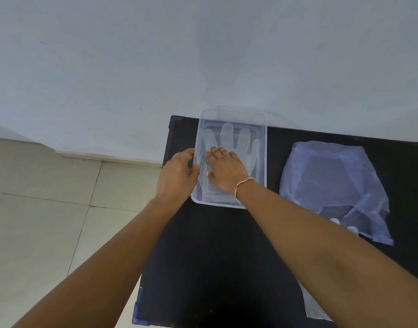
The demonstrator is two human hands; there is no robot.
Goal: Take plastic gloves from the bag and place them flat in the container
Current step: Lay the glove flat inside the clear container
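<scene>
No writing shows anywhere. The right hand [226, 170] lies flat, fingers straight, pressing a plastic glove [229, 140] into the clear container [262, 162] at frame centre. The left hand [178, 174], fingers relaxed, touches the container's left wall, close to the black table [215, 256] edge. The bag [335, 185] lies right, apart, with bare tabletop between.
</scene>
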